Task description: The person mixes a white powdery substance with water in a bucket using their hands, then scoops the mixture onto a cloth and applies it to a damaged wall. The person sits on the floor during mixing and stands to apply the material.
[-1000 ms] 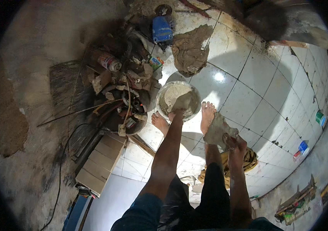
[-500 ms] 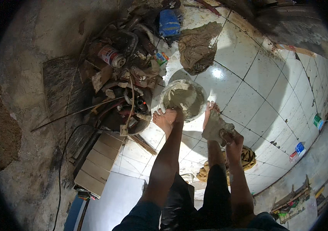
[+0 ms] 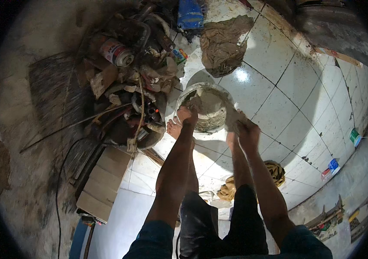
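A round bucket [image 3: 183, 96] holding wet grey mortar [image 3: 213, 103] stands on the tiles between my feet. My left hand [image 3: 187, 115] is closed at its left side, over the near-left rim. Some grey stuff shows just beyond those fingers; whether it is a tool or mortar is unclear. At the right side of the bucket, my right hand [image 3: 249, 130] grips a flat, mortar-coated grey piece [image 3: 234, 117], held tilted against or close to the rim. The piece is blurred, and its exact kind does not show.
A crumpled brown cloth [image 3: 223, 45] lies beyond the bucket, near a blue container [image 3: 190, 16]. On the left sits a rubble heap with a can [image 3: 117, 52], a long stick [image 3: 74, 128] and stacked tan blocks [image 3: 106, 175]. Behind my right leg is a yellowish cloth [image 3: 274, 172].
My right hand has carried the grey piece forward from beside my right leg to the bucket. My left hand has risen from inside the bucket to its left rim. The view has shifted slightly.
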Demonstrator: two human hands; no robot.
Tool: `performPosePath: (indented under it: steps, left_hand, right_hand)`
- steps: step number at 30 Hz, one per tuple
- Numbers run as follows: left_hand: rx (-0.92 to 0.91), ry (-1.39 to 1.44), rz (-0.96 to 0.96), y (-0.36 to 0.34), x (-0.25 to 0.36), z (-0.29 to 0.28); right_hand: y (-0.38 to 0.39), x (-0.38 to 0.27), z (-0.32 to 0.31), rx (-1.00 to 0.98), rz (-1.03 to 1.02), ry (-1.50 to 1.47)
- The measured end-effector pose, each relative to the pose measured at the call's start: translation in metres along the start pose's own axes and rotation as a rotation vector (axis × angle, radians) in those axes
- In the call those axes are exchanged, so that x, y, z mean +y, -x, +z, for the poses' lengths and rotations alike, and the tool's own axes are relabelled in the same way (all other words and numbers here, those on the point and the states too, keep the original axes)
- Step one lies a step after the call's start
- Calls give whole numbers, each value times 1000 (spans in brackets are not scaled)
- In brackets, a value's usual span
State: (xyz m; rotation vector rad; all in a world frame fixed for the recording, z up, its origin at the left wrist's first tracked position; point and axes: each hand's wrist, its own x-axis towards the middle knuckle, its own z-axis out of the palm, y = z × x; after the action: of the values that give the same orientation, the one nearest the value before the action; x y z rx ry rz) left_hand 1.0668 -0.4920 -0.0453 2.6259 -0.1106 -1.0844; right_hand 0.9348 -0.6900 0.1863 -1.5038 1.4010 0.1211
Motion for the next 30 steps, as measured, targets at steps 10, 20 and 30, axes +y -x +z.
performPosePath:
  steps: [10, 20, 30]
  left_hand:
    - [-46, -51, -20, 25, 55, -49]
    - [67, 139, 477, 97, 36, -57]
    - [-5, 118, 434, 149, 9, -59]
  right_hand:
    - [-114, 103, 149, 174, -276, 205]
    - [-122, 218, 106, -84, 145, -317]
    - [-61, 144, 54, -301, 329, -845]
